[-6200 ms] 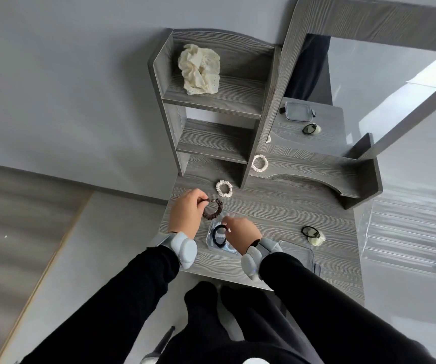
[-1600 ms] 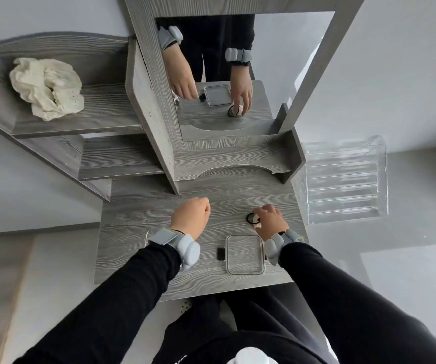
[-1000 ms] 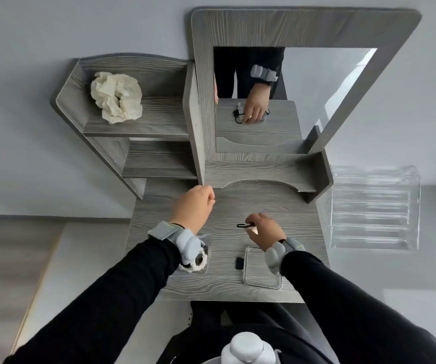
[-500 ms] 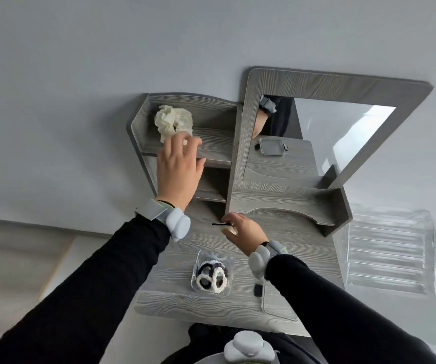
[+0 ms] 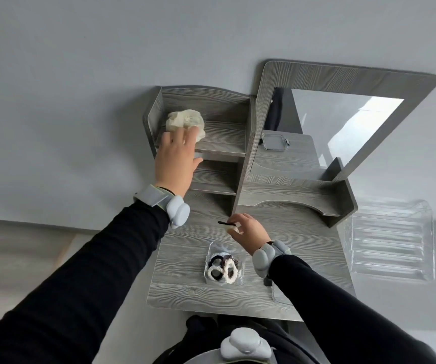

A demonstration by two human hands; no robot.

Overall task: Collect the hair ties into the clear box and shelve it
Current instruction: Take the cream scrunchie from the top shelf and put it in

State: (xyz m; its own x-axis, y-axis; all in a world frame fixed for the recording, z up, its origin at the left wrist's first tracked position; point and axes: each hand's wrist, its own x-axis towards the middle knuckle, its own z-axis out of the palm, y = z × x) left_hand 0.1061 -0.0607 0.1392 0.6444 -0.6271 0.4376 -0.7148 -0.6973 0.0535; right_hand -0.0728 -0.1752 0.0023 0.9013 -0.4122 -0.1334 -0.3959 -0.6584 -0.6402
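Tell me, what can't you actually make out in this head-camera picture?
- Left hand: fingertips reach the cream ruffled scrunchie; whether its grip has closed is hidden.
- Flat clear lid: mostly covered by the right sleeve.
- Small clear plastic box: the ties overlap, so their number is unclear.
- Thin black hair tie in right hand: seen edge-on.

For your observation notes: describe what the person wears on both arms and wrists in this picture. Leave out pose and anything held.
Both arms are covered by long black sleeves reaching the wrists. The left hand and right hand are bare, with no gloves. Each wrist carries a pale grey strap bearing a rounded, lobed, light blue-grey pod: the left wrist device and the right wrist device. No cables or markings are visible.
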